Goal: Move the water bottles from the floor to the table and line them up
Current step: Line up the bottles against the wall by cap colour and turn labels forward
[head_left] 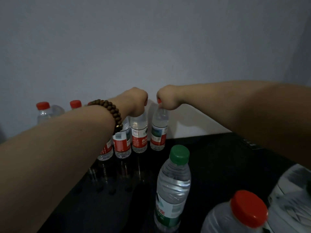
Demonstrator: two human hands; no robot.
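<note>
I see my right hand (166, 98) at the far edge of the black table (210, 157), its grip pinching the red cap of the end bottle (159, 130), which stands upright at the right end of the row of bottles (122, 143) along the wall (151, 39). My left hand (134, 102), with a bead bracelet (111, 113) at the wrist, is curled over the top of the neighbouring bottle (139, 133) just to the left. Its fingers are hidden behind the knuckles, so the grip only looks closed round that cap. The two bottles stand just beside each other. Nearer me stands a green-capped bottle (173, 185), and at near right a large red-capped jug (235, 219).
</note>
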